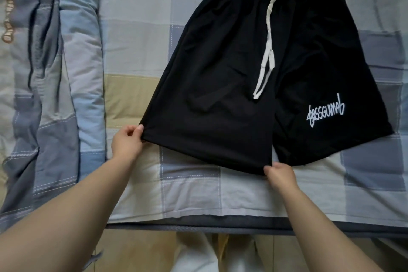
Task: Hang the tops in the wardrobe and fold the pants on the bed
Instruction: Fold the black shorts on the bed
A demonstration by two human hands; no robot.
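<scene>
Shorts: black shorts (254,68) lie flat on the bed (136,51), front side up, waistband at the far end, both legs pointing back toward the person.
Left hand: the left hand (127,141) pinches the outer hem corner of the leg on the left, fingers curled round the cloth.
Right hand: the right hand (280,175) pinches the inner hem corner of that same leg.
Why held so: by my reading, 2 corners of 1 leg in hand means that leg is being pulled smooth, or readied to swing over onto the other leg for the first fold.
Drawstring: a white drawstring (268,48) trails down the middle from the waistband, loose, likely to get caught inside a fold.
Writing on shorts: white scrawled lettering (325,113) on the leg at right, roughly "4missguimab"; I cannot read it for certain.
Quilt: a bunched blue and grey quilt (55,73) sits along the left, well apart from the shorts; its brown stitched letters (8,9) are too blurred to read.
</scene>
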